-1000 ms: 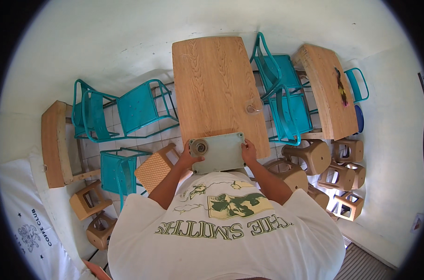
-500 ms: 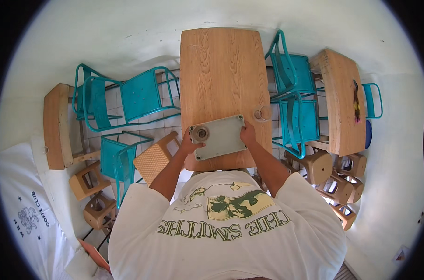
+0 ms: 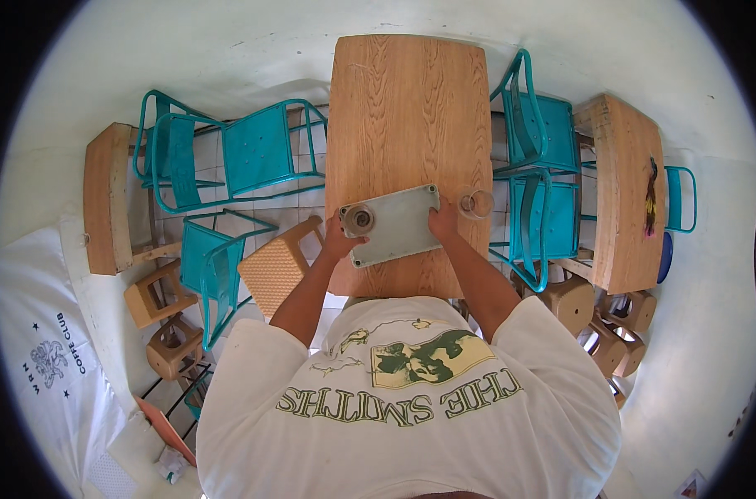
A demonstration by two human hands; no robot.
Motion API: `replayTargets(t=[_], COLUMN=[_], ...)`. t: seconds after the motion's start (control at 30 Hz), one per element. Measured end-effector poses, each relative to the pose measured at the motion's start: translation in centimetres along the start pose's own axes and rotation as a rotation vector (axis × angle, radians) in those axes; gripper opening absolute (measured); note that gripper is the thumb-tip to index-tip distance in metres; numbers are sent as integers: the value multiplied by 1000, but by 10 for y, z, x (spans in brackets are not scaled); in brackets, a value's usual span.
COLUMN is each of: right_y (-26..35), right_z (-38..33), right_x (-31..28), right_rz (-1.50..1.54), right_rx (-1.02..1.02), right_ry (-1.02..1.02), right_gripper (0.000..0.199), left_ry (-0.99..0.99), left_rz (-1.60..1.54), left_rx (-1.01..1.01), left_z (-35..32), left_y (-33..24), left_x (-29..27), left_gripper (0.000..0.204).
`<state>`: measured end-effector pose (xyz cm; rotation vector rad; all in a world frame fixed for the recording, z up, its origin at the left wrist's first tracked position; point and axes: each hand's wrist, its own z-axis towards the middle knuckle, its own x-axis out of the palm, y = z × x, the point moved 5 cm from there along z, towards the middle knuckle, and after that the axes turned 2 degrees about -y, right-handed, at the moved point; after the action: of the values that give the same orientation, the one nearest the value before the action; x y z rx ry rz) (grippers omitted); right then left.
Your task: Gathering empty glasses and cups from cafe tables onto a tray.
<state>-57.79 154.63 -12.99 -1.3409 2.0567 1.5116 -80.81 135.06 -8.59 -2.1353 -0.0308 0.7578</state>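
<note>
1. Change: grey tray (image 3: 403, 226) has gone farther out over the wooden table (image 3: 403, 100); a second ago it covered the near edge, now a strip of bare top shows between that edge and the tray
2. Tray also turned a bit: right end now points farther from the body than the left, was nearer square
3. Left hand (image 3: 338, 237): closed on the tray's left end, thumb lying over the top face
4. Right hand (image 3: 443, 220): closed on the right end, fingers mostly hidden, so exact grip can't be read
5. Clear vessel (image 3: 359, 219) still on the tray, left end, right by the left hand; looks upright, dark patch inside, can't tell what it is. No visible slide across the tray through the turn
6. Clear glass (image 3: 476, 204) on the tabletop is now just beside the right hand; earlier the gap was wider. Looks apart, but clearance there is tight in my judgement
7. Meaning for the work: load is over the tabletop and still two-handed, no release showing. Tray resting or held above the wood: can't tell from overhead
8. Whole room shifted in view, so the camera moved too; trust tray vs table only. Teal chairs (image 3: 260, 150) both sides, tan stool (image 3: 271, 270) left of the near end, both clear of the hands
</note>
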Motion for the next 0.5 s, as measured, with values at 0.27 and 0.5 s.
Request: replayTargets(t=[0.27,0.5], right_y=[-36,-105], right_z=[-22,-72], right_x=[-13,-60], right_rz=[58,119], right_rx=[-156,88], right_ry=[-208,-118], right_gripper=[37,43], left_ry=[-68,-88], left_rz=[8,201], left_rx=[-37,94], left_z=[-18,-71], left_y=[-1,9], left_x=[5,14], left_gripper=[116,98])
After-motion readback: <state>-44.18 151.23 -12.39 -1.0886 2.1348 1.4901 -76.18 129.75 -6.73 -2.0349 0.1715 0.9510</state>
